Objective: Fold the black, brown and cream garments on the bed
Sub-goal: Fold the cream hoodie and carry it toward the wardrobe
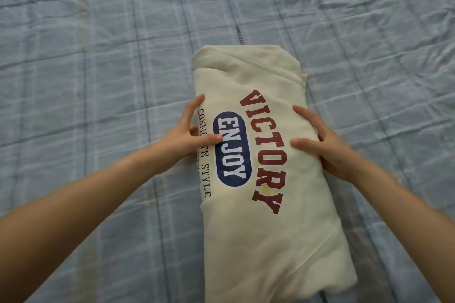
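Blue plaid bedsheet [98, 56] lies under the folded cream garment [270, 241], which sits at centre between both hands. The left hand [189, 135] grips its left edge with the thumb on the print. The right hand [325, 147] clasps its right edge with the thumb on top.

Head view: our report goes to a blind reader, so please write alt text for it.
A left hand and right hand grip the sides of a folded cream sweatshirt lying on a blue checked bedsheet. Its print reads VICTORY and ENJOY.
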A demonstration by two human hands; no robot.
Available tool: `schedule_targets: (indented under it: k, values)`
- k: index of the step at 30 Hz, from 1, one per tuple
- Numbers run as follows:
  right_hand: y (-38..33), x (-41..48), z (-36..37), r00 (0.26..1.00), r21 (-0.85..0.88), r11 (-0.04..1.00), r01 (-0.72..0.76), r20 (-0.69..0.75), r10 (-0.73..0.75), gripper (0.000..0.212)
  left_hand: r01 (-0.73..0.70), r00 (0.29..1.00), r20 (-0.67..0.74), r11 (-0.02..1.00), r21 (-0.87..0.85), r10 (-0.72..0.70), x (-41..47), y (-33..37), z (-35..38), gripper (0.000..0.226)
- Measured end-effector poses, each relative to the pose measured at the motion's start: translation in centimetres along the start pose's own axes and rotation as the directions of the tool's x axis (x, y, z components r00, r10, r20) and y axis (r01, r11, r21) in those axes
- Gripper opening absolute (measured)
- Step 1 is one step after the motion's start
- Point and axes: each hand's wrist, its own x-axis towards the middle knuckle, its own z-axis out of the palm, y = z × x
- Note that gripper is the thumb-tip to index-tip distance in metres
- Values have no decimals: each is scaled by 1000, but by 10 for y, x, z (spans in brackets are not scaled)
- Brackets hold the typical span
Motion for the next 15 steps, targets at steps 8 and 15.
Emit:
schedule_targets:
  k: [8, 15]
  values:
    - [-6, 4, 14, 988, -164, 985, 49, -134, -72, 78, -37, 992, -116, 999, 14, 38, 14, 16, 0, 83]
    - [-12, 17, 15, 980, -94, 994, 48, -190, -65, 66, -14, 993, -117, 999, -46, 8, 36, 40, 2, 77]
